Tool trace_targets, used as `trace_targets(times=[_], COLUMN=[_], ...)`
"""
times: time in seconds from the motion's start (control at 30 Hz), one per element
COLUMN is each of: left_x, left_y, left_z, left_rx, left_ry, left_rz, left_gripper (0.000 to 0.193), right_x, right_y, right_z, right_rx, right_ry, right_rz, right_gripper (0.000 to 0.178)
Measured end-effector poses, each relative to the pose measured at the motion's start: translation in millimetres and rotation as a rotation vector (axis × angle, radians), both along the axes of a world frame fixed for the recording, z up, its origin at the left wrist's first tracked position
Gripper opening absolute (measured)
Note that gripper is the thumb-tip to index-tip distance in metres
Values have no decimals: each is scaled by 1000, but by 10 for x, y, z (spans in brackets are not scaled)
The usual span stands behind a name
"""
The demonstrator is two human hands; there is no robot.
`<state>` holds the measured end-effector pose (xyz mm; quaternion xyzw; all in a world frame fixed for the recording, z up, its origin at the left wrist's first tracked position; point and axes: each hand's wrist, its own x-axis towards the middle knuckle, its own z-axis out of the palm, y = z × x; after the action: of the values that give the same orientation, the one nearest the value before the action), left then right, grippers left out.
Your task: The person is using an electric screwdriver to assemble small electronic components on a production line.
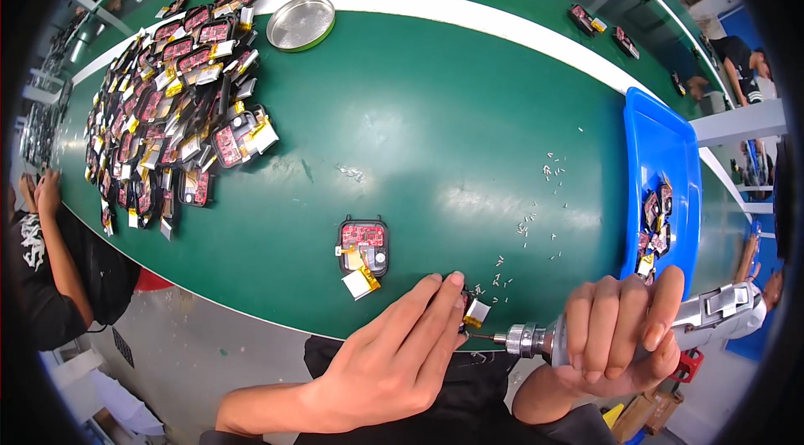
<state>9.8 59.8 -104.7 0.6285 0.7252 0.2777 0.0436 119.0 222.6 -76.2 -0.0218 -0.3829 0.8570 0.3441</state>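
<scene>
My right hand (615,328) is wrapped round a silver power screwdriver (529,340) held nearly level, its bit pointing left. The tip meets the near edge of a small black device housing (466,301) by the table's front edge. My left hand (394,353) holds that housing down with its fingers laid over it, covering most of it; the thumb is hidden. A silver battery with yellow tape (477,313) sticks out beside the fingertips. Left of there, another open housing (364,246) with a red circuit board lies flat, its battery (360,282) hanging out on the near side.
A large heap of similar housings (167,110) covers the table's left side. Behind it stands a round metal tin (301,24). Small screws (523,229) lie scattered right of centre, with another cluster (352,173) mid-table. A blue bin (682,160) at right holds several housings.
</scene>
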Motion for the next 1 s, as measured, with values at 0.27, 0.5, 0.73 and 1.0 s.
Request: trace_targets(times=[0.27,0.5,0.73,1.0], left_x=[-7,2,-4,5], left_y=[2,-1,1,9], left_z=[-38,-60,-73,-73], left_rx=[51,75,80,95], left_ry=[-38,-29,-40,-48], left_rz=[2,25,28,38], left_gripper=[37,35,35,33], right_x=[-26,-27,-37,-64], right_y=[-66,-69,-93,-123], right_z=[-12,-16,-5,-2], right_rx=[-97,-107,-100,-102], right_ry=[7,4,-1,-10], right_rz=[66,62,47,42], right_gripper=[14,14,14,14])
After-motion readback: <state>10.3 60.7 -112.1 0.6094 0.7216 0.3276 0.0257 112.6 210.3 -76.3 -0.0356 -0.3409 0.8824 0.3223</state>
